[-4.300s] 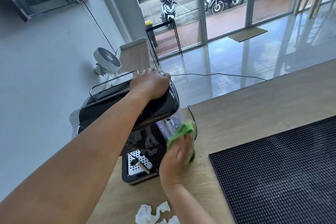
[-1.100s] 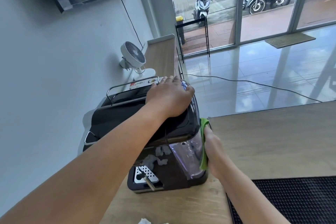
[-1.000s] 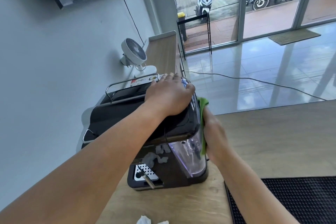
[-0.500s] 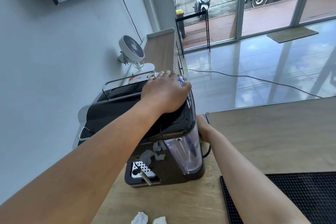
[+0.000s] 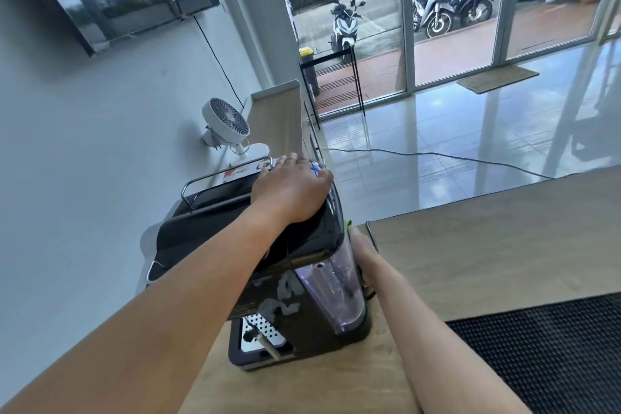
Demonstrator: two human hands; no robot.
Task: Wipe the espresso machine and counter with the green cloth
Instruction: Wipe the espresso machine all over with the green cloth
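Observation:
The black espresso machine [image 5: 215, 239] stands on the wooden counter [image 5: 470, 252], with a clear water tank on its right side. My left hand [image 5: 292, 191] lies flat on the machine's top near its far right corner. My right hand [image 5: 361, 245] reaches behind the machine's far right side and is mostly hidden by the tank. Only a small tip of the green cloth [image 5: 348, 222] shows above that hand.
A black ribbed rubber mat [image 5: 537, 346] covers the counter at the lower right. A small white fan [image 5: 225, 121] stands beyond the machine by the wall. A cable [image 5: 371, 239] runs on the counter by my right hand. The counter's far edge drops to a tiled floor.
My right hand has slid with the green cloth from the tank's right face round behind the machine, so the cloth is now almost hidden. My left hand has stayed on top.

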